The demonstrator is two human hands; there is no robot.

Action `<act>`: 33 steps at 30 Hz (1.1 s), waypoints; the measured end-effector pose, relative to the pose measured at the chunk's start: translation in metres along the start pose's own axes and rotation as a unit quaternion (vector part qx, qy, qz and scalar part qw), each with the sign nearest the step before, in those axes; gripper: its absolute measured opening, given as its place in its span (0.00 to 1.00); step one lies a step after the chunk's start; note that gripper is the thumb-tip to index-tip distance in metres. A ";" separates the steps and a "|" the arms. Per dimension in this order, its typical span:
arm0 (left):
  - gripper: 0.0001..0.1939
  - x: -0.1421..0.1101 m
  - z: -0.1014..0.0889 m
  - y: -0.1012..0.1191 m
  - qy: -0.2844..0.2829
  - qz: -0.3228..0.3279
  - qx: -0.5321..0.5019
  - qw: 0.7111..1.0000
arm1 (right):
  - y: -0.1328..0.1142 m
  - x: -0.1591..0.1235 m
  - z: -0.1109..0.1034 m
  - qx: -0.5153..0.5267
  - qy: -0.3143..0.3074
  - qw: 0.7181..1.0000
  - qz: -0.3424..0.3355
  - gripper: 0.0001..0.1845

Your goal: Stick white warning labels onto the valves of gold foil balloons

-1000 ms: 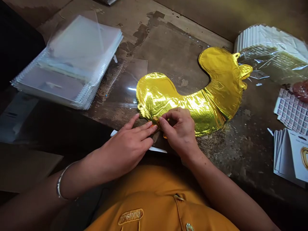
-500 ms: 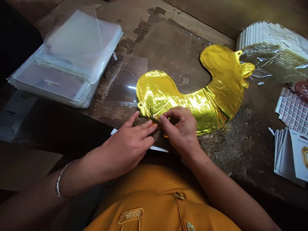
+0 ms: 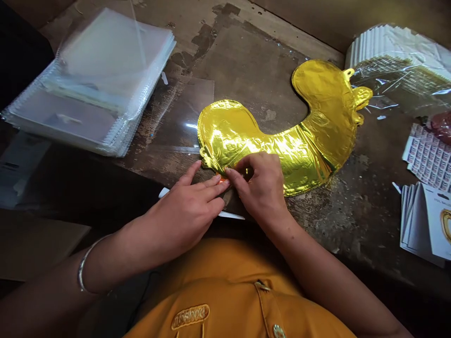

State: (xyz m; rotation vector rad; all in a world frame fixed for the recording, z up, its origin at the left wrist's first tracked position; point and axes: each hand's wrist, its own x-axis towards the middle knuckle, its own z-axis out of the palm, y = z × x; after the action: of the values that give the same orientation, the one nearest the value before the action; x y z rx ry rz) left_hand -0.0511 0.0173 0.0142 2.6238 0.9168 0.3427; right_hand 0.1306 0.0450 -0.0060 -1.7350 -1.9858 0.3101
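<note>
A gold foil balloon, flat and curved, lies across the dark table near its front edge. Small tabs with holes stick out from its rim. My left hand rests with fingers stretched out at the balloon's lower left edge, fingertips by a small orange patch. Thumb and forefinger of my right hand are pinched together on the balloon's edge, just beside the left fingertips. Whether anything small sits between them is hidden.
A stack of clear plastic sleeves stands at left. One clear sleeve lies beside the balloon. At right are a plastic-wrapped white bundle, a sheet of small printed labels and folded printed cards. The table's front edge runs below my hands.
My right thumb and forefinger have moved slightly left and closed down on the balloon's edge, covering a small patterned spot that showed there. My left hand has stayed in place; the view has shifted slightly.
</note>
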 end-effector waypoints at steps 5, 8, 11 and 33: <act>0.12 -0.002 0.001 -0.001 0.002 -0.016 -0.023 1.000 | 0.008 0.005 -0.007 -0.083 0.043 0.995 -0.019 0.08; 0.11 -0.006 0.000 -0.004 -0.001 -0.013 -0.040 0.999 | 0.008 0.002 -0.020 -0.094 0.057 0.987 -0.120 0.11; 0.10 -0.011 -0.001 -0.005 -0.006 0.000 -0.043 0.999 | 0.004 -0.008 -0.027 -0.076 -0.041 0.959 -0.270 0.13; 0.06 -0.012 -0.017 0.001 0.047 -0.083 -0.006 0.995 | 0.008 0.028 -0.033 0.115 -0.176 0.978 -0.004 0.20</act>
State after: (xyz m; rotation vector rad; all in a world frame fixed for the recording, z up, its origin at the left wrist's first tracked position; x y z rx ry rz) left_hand -0.0649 0.0128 0.0292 2.5167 1.1502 0.4292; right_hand 0.1514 0.0689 0.0240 -1.6082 -2.0938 0.8624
